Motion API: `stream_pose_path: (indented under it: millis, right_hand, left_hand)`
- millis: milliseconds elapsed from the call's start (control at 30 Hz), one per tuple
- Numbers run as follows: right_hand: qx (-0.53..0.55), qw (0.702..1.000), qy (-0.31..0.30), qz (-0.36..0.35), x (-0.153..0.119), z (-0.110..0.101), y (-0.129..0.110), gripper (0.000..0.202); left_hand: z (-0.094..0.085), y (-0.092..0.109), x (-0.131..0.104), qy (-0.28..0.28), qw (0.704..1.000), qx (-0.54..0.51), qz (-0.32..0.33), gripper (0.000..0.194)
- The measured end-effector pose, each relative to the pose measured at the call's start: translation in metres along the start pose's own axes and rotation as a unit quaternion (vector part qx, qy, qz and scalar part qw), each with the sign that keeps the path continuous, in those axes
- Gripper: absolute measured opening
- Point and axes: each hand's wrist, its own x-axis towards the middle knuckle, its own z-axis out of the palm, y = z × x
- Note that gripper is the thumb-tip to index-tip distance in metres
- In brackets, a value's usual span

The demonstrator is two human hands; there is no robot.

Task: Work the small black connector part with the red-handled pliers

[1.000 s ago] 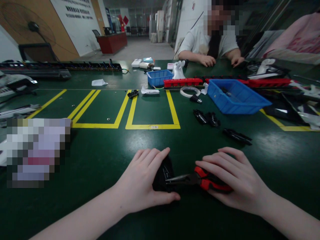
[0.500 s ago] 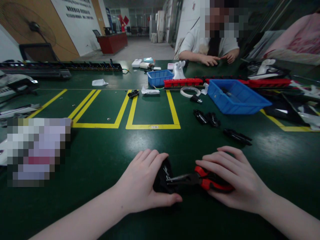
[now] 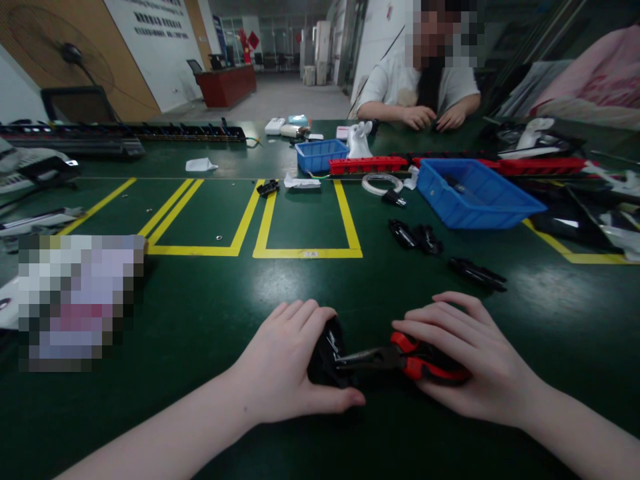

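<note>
My left hand is closed around a glossy black plastic part on the green table, with much of that part hidden under the fingers and palm. In my right hand are needle-nose pliers with red and black handles. Their long jaws point left and their tips meet the black part; whether they pinch something small there I cannot make out. Beyond my right hand lie several similar black parts, among them one long piece and a pair side by side.
A large blue bin stands at the right, a smaller blue bin further back. Red strips run behind them. Yellow tape marks rectangles on the table. A blurred-out package lies at left. Across the table sits a co-worker.
Both my hands, the black part and the pliers keep nearly the same positions. The view has shifted very slightly. Across the table, the co-worker's hands have moved a little closer together.
</note>
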Motion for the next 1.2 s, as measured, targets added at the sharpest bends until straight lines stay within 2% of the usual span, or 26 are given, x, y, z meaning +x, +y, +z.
stream_pose_path:
  millis: [867, 1200]
  right_hand:
    - [0.01, 1.0, -0.003, -0.006, 0.0015, -0.0032, -0.0049, 0.033]
    - [-0.006, 1.0, 0.004, -0.014, 0.0002, -0.0029, -0.0026, 0.034]
  left_hand:
    - [-0.0054, -0.0033, 0.0017, -0.009, 0.999, -0.053, 0.005, 0.071]
    - [-0.0012, -0.0067, 0.0004, -0.013, 0.998, -0.062, 0.024, 0.072]
